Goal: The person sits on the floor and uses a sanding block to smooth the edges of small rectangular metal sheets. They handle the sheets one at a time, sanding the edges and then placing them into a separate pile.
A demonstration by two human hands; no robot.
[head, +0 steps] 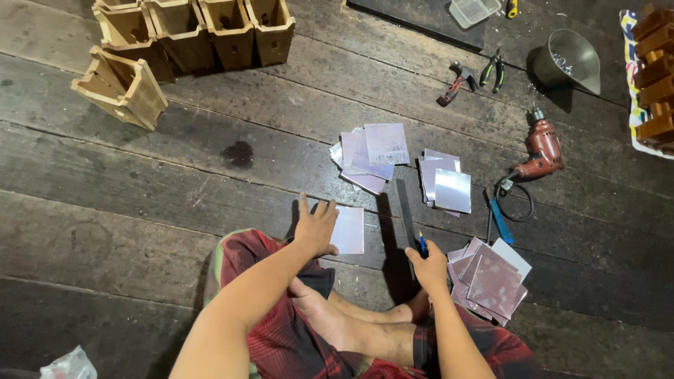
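Observation:
My left hand (316, 226) lies flat with fingers spread on a pale square sheet (349, 230) on the dark wooden floor. My right hand (428, 265) grips a long dark flat bar (405, 210) that lies beside the sheet, and a blue pen-like tool (422, 243) sticks up from the same fist. A pile of reddish square sheets (491, 279) sits just right of that hand. Two more piles of shiny sheets (372, 153) (446, 184) lie farther ahead. I sit cross-legged, with my feet between my arms.
Several wooden boxes (189, 31) stand at the far left. A red electric drill (540, 151) with its cord, pliers and another hand tool (474, 76), a metal bowl (567, 60), a clear plastic tub (474, 10) and stacked wood (656, 70) lie at the right.

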